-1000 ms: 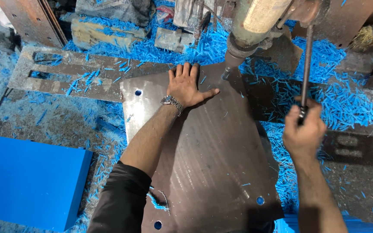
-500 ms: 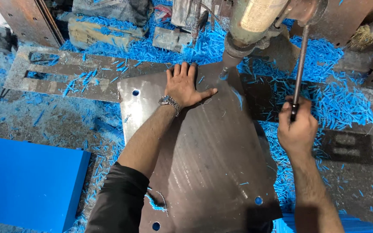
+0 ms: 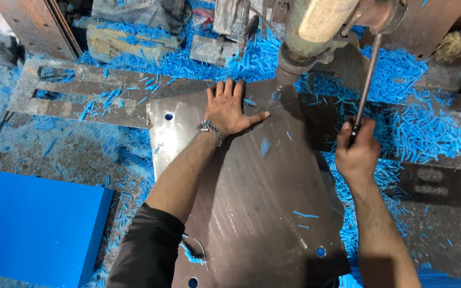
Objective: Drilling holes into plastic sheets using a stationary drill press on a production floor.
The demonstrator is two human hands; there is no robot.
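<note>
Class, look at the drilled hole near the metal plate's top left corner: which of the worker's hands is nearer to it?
Left. The left hand lies flat on the metal plate, just right of the hole. The right hand grips the lever handle past the plate's right edge, much farther away.

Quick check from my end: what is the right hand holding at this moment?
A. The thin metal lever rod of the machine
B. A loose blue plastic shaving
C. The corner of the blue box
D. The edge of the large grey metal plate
A: the right hand is closed around the lower end of the thin metal lever rod, while the left hand lies flat on the large grey metal plate.
</note>
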